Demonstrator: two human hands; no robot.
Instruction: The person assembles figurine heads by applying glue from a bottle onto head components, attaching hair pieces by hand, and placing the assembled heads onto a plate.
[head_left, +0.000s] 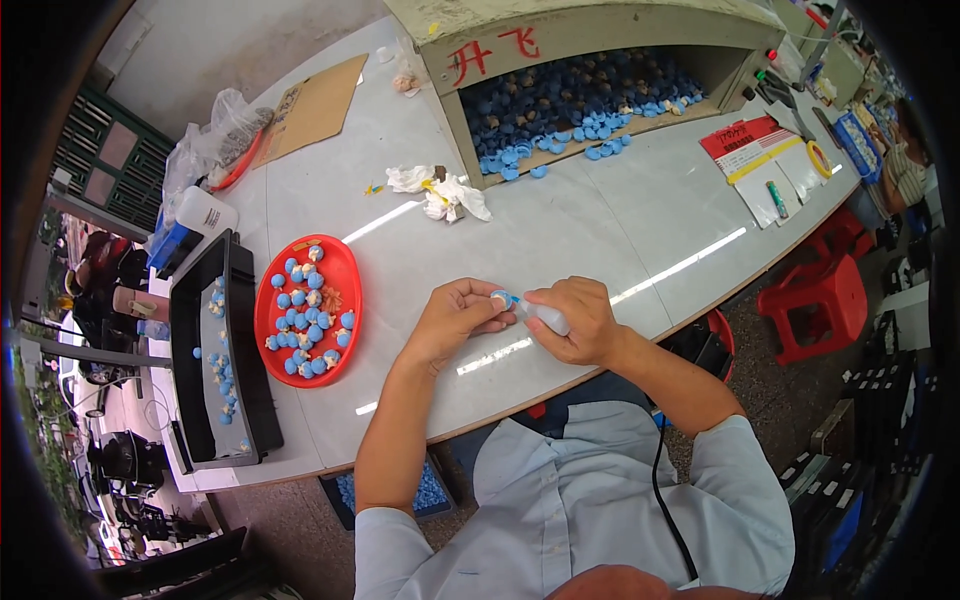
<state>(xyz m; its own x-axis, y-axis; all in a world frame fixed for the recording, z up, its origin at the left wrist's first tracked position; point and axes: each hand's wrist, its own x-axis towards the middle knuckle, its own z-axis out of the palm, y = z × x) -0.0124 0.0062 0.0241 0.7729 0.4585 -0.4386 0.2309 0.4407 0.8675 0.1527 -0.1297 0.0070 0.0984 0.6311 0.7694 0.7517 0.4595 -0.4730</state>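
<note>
Above the table's near edge, my left hand (pixel 462 312) pinches a small blue-and-cream figure part (pixel 501 297) between thumb and fingertips. My right hand (pixel 580 318) is closed round a whitish squeeze bottle (pixel 549 318), its blue tip pointing left and meeting the small part. Whether the tip touches the part or stops just short, I cannot tell. To the left lies a red oval plate (pixel 348 270) with several similar blue-and-cream pieces (pixel 298 318) on it. Further left, a black tray (pixel 262 400) holds more of these pieces (pixel 222 370).
At the back, a beige box-like cabinet (pixel 590 35) opens onto a heap of blue caps (pixel 590 100). Crumpled white tissue (pixel 445 192) lies mid-table, cardboard (pixel 310 110) behind it. Papers (pixel 770 165) with a tape roll (pixel 819 158) lie at right, near a red stool (pixel 815 300).
</note>
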